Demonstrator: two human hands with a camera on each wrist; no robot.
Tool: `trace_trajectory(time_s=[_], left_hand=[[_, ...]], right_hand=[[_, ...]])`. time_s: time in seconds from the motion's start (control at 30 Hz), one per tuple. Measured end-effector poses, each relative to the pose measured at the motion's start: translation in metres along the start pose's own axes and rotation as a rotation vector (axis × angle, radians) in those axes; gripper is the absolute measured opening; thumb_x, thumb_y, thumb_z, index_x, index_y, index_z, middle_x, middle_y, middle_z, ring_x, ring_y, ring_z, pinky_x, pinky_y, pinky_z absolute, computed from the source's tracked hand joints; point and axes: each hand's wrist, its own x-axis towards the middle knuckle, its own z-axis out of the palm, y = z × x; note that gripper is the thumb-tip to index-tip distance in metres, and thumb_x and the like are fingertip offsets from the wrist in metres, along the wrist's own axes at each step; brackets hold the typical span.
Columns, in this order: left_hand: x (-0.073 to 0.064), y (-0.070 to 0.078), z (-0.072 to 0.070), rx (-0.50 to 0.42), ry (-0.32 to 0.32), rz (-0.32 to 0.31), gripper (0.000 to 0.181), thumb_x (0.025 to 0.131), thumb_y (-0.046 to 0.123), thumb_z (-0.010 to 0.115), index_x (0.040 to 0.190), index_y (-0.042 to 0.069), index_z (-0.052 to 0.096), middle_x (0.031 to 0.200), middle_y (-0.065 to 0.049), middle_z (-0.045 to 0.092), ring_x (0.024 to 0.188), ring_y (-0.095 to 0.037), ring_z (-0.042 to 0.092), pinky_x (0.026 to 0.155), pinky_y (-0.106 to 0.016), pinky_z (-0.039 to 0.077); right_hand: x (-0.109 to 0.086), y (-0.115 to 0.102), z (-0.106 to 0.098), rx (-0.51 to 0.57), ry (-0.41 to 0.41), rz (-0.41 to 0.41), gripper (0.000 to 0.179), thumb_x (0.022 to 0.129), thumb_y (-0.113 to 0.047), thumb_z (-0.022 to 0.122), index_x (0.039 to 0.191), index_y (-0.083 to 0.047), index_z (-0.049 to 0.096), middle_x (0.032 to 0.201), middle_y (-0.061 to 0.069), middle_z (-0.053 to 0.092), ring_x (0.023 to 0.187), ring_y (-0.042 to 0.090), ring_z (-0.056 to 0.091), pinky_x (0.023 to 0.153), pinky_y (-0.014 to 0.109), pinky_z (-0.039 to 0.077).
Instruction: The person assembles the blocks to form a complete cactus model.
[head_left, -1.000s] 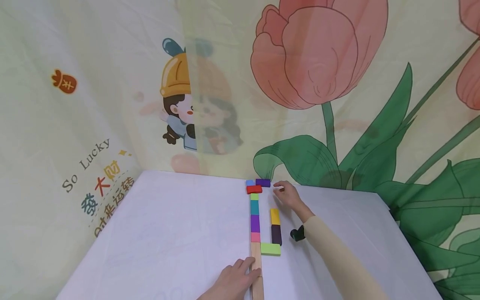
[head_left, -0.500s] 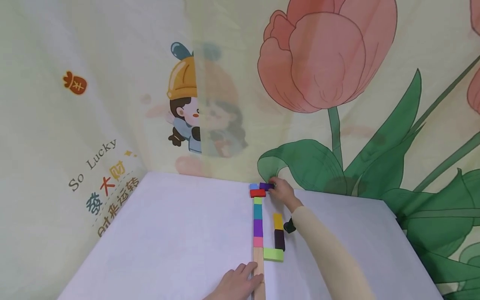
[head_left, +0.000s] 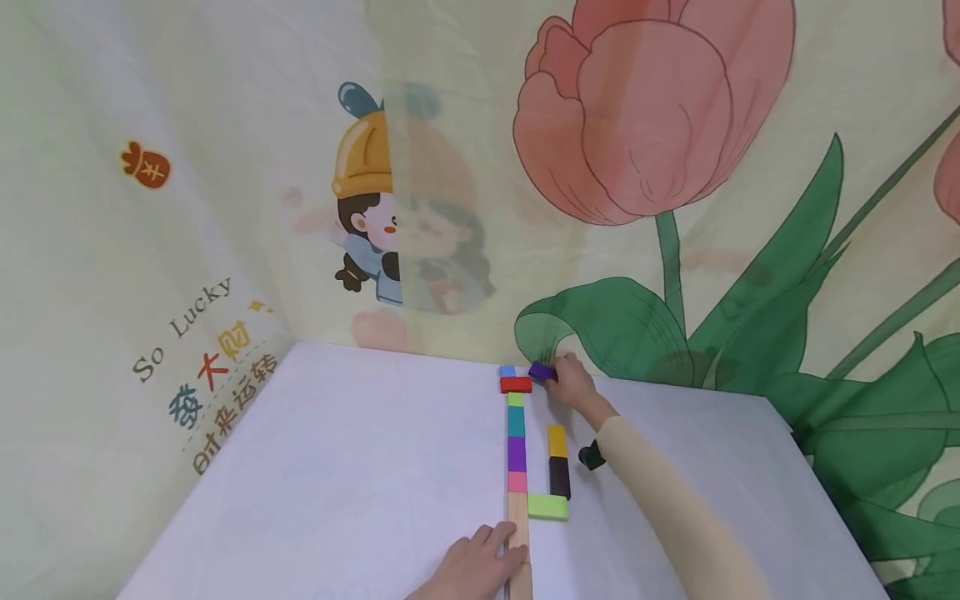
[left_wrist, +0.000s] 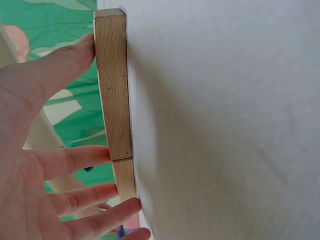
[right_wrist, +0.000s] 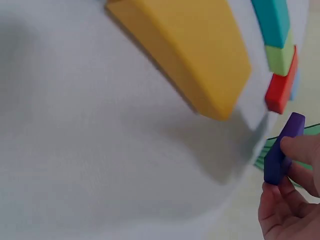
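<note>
At the far end of the table, my right hand [head_left: 577,388] pinches a dark purple block [head_left: 540,372] between thumb and fingers. In the right wrist view this block [right_wrist: 283,152] is tilted, held apart from the red block [right_wrist: 283,90]. My left hand [head_left: 474,563] rests its fairly straight fingertips and thumb against the plain wooden blocks [head_left: 517,510] at the near end of a long row. The left wrist view has the thumb and fingers touching the side of a wooden block [left_wrist: 112,85] and the one beyond it.
Pink, purple [head_left: 517,454], teal and green blocks continue the row to a crosswise red block, with a light blue block [head_left: 507,371] behind. Right of the row lie yellow [head_left: 557,440], black [head_left: 559,477] and light green [head_left: 548,507] blocks. A printed curtain hangs behind the table.
My right hand has reached the dark purple block, taken hold of it and drawn it slightly right, away from the light blue block. My left hand stays on the wooden blocks.
</note>
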Motion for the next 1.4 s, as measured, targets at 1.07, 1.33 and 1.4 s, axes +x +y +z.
trace_trajectory(time_s=[1.07, 1.33, 1.4], left_hand=[[0.002, -0.005, -0.005, -0.075, -0.121, -0.028, 0.074, 0.073, 0.070, 0.067, 0.134, 0.031, 0.053, 0.144, 0.000, 0.045, 0.115, -0.016, 0.052, 0.077, -0.029, 0.052], [0.001, -0.005, -0.002, -0.019, -0.035, 0.013, 0.072, 0.072, 0.069, 0.069, 0.131, 0.029, 0.056, 0.139, -0.002, 0.048, 0.109, -0.014, 0.054, 0.068, -0.025, 0.049], [0.001, -0.005, -0.002, -0.008, -0.022, 0.016, 0.072, 0.072, 0.069, 0.069, 0.131, 0.028, 0.056, 0.138, -0.001, 0.048, 0.108, -0.014, 0.054, 0.067, -0.024, 0.048]], right_hand=[[-0.110, -0.073, 0.030, 0.028, -0.256, -0.419, 0.032, 0.082, -0.030, 0.075, 0.109, -0.016, 0.071, 0.098, -0.004, 0.065, 0.092, 0.008, 0.049, 0.079, 0.020, 0.048], [-0.113, -0.067, 0.038, 0.002, -0.249, -0.429, 0.031, 0.081, -0.032, 0.076, 0.108, -0.018, 0.072, 0.096, -0.006, 0.065, 0.088, 0.006, 0.045, 0.073, 0.018, 0.043], [-0.113, -0.067, 0.038, 0.003, -0.252, -0.425, 0.032, 0.081, -0.032, 0.076, 0.109, -0.018, 0.072, 0.097, -0.006, 0.065, 0.088, 0.006, 0.045, 0.073, 0.018, 0.043]])
